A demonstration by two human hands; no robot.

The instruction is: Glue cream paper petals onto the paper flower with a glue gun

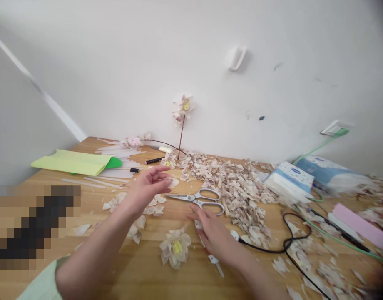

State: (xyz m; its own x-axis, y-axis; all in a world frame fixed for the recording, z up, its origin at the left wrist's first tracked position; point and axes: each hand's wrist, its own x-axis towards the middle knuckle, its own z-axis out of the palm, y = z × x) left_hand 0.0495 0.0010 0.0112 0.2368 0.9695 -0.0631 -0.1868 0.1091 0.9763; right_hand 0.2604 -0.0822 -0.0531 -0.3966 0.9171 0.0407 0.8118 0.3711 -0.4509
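1. The left hand (152,183) pinches a pale petal (174,182) at its fingertips.
2. The right hand (212,229) is curled around a white tool (213,259), mostly hidden under the palm.
3. A pale flower (175,248) lies just left of the right hand, with bare tabletop (132,281) on its near side.
4. Scissors (191,198) lie just beyond the right hand, tip pointing left.
5. A petal heap (238,187) crowds the room beyond the right hand; a black cable (266,251) loops to its right.

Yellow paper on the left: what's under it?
A green sheet shows past its right end, with a sliver at the near edge. Whatever else lies under the yellow paper is covered and cannot be seen.
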